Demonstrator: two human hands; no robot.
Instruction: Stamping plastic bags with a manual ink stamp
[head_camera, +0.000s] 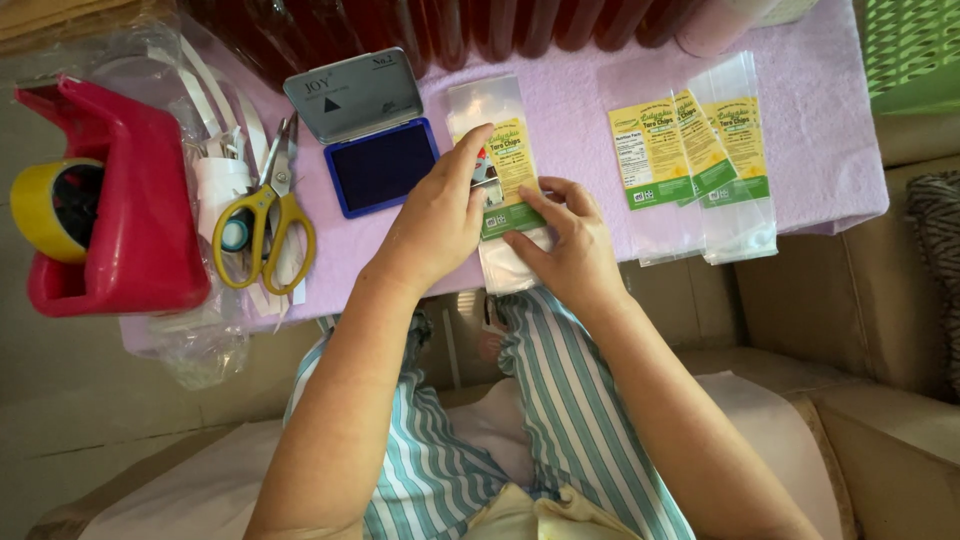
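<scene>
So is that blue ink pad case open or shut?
Open: the ink pad case has its grey lid tipped back, with the dark blue pad exposed.

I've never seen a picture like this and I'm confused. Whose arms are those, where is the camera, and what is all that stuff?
The camera sits on a person's head and looks down, so you see their own arms and striped trousers. The left hand presses a small stamp onto a clear bag with a yellow and green label. The right hand holds that bag flat on the purple cloth. Nearby lie an open blue ink pad, yellow-handled scissors, a red tape holder with yellow tape, and more labelled bags.
</scene>
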